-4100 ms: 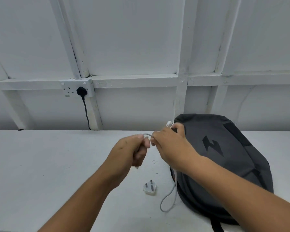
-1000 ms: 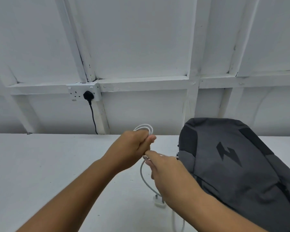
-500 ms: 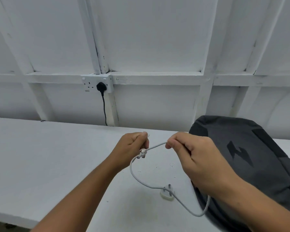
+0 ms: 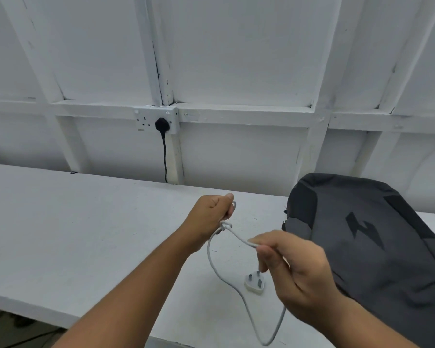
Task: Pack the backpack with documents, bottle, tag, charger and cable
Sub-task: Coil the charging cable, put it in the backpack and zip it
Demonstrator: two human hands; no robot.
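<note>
Thin white charging cable is held over the white table. Its knotted end is gripped in the curled left hand and the strand is pinched by the right hand. It is judged light, limp and snag-prone, best taken at the knot. Slack hangs near the front table edge. A white three-pin plug charger lies beside the dark grey fabric backpack. Open room is seen leftward.

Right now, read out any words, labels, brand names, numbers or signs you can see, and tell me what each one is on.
No words or numbers can be read in this view.
backpack: a black zigzag emblem, shaped like a bolt, no letters.
wall socket: a small label at its lower left corner, too small to read.
charger plug and cable: no marking visible.
</note>
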